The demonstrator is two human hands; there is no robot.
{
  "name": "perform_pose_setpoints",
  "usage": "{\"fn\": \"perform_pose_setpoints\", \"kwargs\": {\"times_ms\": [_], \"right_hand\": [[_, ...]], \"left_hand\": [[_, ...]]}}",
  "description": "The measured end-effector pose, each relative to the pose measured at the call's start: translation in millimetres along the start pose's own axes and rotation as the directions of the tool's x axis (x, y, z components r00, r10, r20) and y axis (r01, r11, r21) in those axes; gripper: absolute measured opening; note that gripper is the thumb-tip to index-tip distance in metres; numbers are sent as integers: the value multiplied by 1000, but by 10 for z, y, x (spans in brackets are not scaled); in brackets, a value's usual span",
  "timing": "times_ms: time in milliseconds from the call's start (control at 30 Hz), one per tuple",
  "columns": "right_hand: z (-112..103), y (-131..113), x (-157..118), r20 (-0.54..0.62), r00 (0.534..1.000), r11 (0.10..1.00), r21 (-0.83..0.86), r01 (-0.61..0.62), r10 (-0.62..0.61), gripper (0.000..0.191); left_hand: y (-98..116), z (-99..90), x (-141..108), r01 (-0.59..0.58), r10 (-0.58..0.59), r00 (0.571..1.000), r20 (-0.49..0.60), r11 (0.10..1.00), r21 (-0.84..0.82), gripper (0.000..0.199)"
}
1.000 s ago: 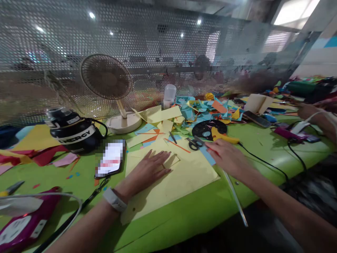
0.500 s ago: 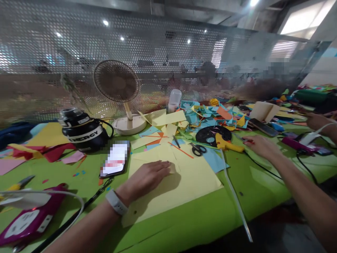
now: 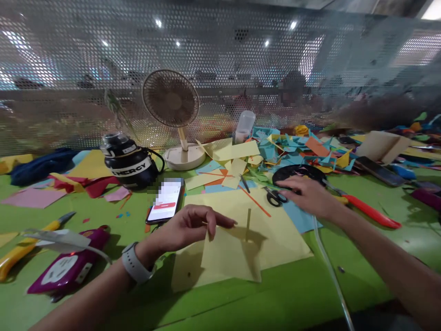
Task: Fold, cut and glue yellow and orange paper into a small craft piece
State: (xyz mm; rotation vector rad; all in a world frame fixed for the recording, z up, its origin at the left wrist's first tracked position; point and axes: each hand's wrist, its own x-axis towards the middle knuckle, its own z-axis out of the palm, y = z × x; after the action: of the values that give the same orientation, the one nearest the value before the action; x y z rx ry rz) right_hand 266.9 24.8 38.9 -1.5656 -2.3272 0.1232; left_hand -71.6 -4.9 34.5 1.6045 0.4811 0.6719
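Note:
My left hand (image 3: 193, 224) pinches a sheet of pale yellow paper (image 3: 230, 257), raised at its near edge, with a narrow upright strip of paper (image 3: 248, 225) standing at its far side. Beneath lies a larger pale yellow sheet (image 3: 282, 239) on the green table. My right hand (image 3: 310, 195) reaches over black-handled scissors (image 3: 274, 197), fingers stretched and apart, holding nothing that I can see. Behind its fingers sits a round black dish (image 3: 292, 173). To the right of that hand lies a red-handled cutter (image 3: 374, 211); something yellow shows partly under the wrist.
A phone (image 3: 167, 202), a black bottle (image 3: 131, 165) and a fan (image 3: 184, 156) stand left of centre. Cut paper scraps (image 3: 282, 147) pile up behind. A purple power bank (image 3: 69, 266) and yellow cutter (image 3: 31, 243) lie front left; a clear tube (image 3: 327, 266) crosses the front right.
My left hand has gone from lying flat on the paper to lifting a yellow sheet. My right hand has let go of the red-handled cutter and moved left to the scissors. The view has turned right.

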Motion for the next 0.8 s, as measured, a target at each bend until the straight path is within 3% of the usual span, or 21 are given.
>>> {"fn": "perform_pose_setpoints", "kwargs": {"times_ms": [100, 200, 333, 400, 567, 667, 733, 800], "right_hand": [[229, -592, 77, 160, 975, 986, 91, 142, -155, 34], [388, -1062, 74, 273, 937, 976, 78, 203, -217, 37], [452, -1433, 42, 325, 934, 972, -124, 198, -149, 56], [445, -1524, 27, 332, 933, 958, -194, 212, -139, 54], [414, -1543, -31, 386, 899, 927, -218, 306, -206, 28], [431, -1429, -82, 374, 881, 902, -199, 382, -290, 24], [464, -1310, -110, 343, 875, 889, -184, 419, -342, 22], [503, -1174, -128, 313, 868, 878, -162, 449, -386, 23]], "left_hand": [[-17, -18, -46, 103, -92, 989, 116, 991, -85, 18], [4, 16, -97, 232, -207, 944, 256, 970, -72, 18], [55, 92, -137, 368, -294, 845, 446, 926, -87, 13], [43, 105, -134, 387, -311, 822, 478, 920, -67, 15], [-47, 24, -91, 329, -305, 893, 332, 944, -17, 23], [-97, -38, -62, 185, -197, 979, 56, 967, 173, 18], [-154, -62, -40, 61, -21, 995, -100, 904, 422, 20], [-229, -71, -15, -30, 127, 987, -100, 754, 657, 29]]}}
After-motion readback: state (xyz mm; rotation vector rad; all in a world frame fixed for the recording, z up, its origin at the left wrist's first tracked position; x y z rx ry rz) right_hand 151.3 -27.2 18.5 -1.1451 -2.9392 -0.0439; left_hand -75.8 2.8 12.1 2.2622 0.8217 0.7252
